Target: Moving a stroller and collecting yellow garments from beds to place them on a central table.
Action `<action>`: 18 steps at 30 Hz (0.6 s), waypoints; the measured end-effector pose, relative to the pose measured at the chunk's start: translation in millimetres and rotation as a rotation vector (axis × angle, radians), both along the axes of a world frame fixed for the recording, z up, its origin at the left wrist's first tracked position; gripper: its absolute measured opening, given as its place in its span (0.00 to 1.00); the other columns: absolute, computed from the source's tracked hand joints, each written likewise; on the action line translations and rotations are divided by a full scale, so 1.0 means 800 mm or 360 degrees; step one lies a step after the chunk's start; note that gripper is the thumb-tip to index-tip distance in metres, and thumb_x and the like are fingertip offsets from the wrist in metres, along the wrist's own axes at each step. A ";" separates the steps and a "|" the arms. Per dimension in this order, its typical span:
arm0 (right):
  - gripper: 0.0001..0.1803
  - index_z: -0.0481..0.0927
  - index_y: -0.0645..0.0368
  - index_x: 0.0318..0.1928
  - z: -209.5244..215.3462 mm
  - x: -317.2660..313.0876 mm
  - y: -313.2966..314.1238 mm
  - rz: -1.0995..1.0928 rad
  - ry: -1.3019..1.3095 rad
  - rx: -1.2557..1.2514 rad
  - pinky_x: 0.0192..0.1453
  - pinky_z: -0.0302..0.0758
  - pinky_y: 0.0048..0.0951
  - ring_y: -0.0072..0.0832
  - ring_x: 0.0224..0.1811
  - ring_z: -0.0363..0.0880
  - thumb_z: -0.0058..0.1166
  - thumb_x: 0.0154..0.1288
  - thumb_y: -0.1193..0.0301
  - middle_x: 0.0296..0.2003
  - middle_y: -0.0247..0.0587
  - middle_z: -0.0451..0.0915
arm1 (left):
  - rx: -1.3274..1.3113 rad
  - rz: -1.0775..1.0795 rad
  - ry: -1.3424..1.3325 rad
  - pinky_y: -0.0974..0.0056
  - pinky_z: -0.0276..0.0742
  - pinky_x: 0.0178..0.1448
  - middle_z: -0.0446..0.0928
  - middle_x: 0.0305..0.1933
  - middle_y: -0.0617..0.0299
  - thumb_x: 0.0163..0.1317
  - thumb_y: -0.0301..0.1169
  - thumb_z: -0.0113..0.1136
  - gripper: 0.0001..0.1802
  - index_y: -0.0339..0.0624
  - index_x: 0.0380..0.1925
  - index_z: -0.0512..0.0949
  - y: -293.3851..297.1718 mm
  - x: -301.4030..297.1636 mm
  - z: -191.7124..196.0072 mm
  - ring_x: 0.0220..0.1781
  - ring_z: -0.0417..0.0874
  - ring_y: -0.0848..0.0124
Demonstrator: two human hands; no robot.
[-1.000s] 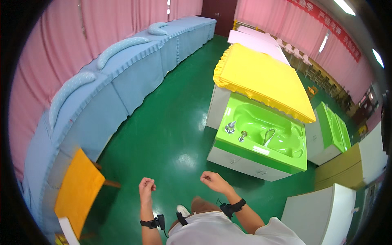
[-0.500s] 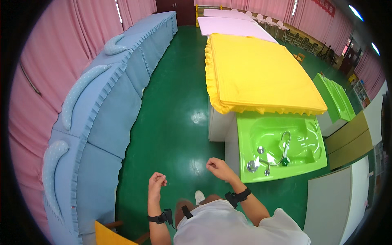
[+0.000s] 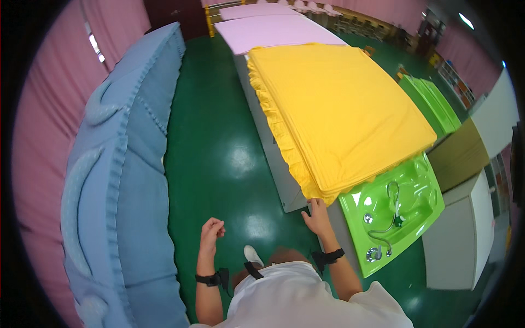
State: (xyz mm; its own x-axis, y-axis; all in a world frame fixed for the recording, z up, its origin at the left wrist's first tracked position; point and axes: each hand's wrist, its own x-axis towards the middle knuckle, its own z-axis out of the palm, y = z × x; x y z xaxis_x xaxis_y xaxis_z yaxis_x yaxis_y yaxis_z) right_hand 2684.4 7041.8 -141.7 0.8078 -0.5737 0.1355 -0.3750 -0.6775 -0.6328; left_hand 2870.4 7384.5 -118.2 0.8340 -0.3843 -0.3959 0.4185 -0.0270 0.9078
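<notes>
My left hand (image 3: pixel 211 235) hangs over the green floor with its fingers loosely curled in and nothing in them. On the right, my right hand (image 3: pixel 319 220) is at the near corner of a yellow frilled cover (image 3: pixel 344 115). Its fingers point up to the frill, with the thumb held apart from them; whether the fingertips touch the cloth is not plain. Just right of that hand is a bright green basin (image 3: pixel 358 240) with a shower hose (image 3: pixel 395 205) and a chrome tap (image 3: pixel 374 253). Black bands with small boxes circle both my wrists.
Blue-covered beds (image 3: pixel 145 218) with crescent cushions (image 3: pixel 79 213) line the left, beside pink curtains (image 3: pixel 44 136). Pink-topped tables (image 3: pixel 279 31) stand beyond the yellow cover. A pale cabinet (image 3: pixel 454 235) and more green basins (image 3: pixel 432 104) are at the right. Green floor (image 3: pixel 213 164) runs between the rows.
My view has moved forward and turned, so the yellow cover and basin are closer and tilted. My right hand has come up to the cover's corner; the left stays curled.
</notes>
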 end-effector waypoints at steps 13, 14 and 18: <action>0.24 0.76 0.61 0.53 -0.039 0.180 -0.039 -0.0810 0.0509 -0.0356 0.71 0.47 0.77 0.58 0.77 0.51 0.61 0.53 0.74 0.71 0.66 0.57 | 0.0221 -0.1246 -0.0500 0.68 0.73 0.33 0.78 0.29 0.63 0.61 0.30 0.66 0.14 0.39 0.43 0.75 -0.386 0.311 -0.025 0.28 0.78 0.74; 0.22 0.76 0.61 0.52 -0.027 0.189 -0.043 -0.0760 0.0575 -0.0286 0.70 0.48 0.77 0.57 0.77 0.50 0.62 0.54 0.75 0.71 0.65 0.58 | 0.0174 -0.1332 -0.0499 0.67 0.74 0.33 0.79 0.30 0.62 0.61 0.30 0.66 0.16 0.38 0.46 0.75 -0.407 0.322 -0.022 0.28 0.78 0.73; 0.14 0.78 0.62 0.45 -0.009 0.215 -0.064 -0.0934 0.0720 -0.0324 0.67 0.60 0.71 0.59 0.70 0.62 0.56 0.56 0.76 0.62 0.66 0.68 | 0.0373 -0.1715 -0.0788 0.64 0.77 0.36 0.80 0.33 0.60 0.58 0.32 0.69 0.22 0.39 0.51 0.75 -0.469 0.368 -0.026 0.28 0.78 0.72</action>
State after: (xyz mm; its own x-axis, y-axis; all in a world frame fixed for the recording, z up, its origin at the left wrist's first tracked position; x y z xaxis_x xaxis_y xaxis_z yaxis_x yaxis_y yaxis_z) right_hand 2856.2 6990.6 -149.2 0.3806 -0.9247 0.0134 -0.9018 -0.3743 -0.2162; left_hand 3165.1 7008.9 -139.3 0.2105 -0.9375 -0.2770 -0.3121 -0.3330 0.8898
